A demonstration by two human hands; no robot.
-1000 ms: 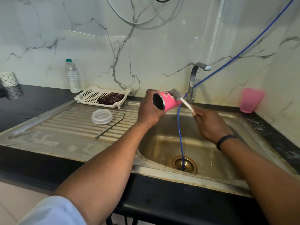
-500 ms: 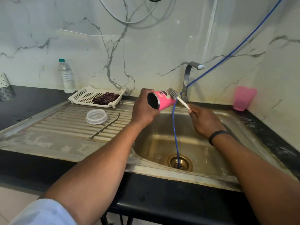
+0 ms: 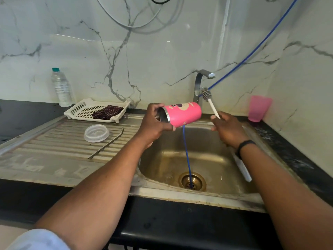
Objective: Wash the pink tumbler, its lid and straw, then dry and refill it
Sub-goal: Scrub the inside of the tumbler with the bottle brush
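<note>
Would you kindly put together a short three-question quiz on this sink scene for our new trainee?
1. True or false: the brush is inside the pink tumbler.
2. Which hand holds the tumbler: (a) the left hand, (b) the right hand, (c) both?
3. Fill in: the clear lid and the metal straw lie on the sink's ______.

Key
1. False: the brush is outside, up near the tap, beside the tumbler's base.
2. (a): the left hand grips it at the open rim, on its side over the basin; the right hand holds the brush handle.
3. Draining board.
</note>
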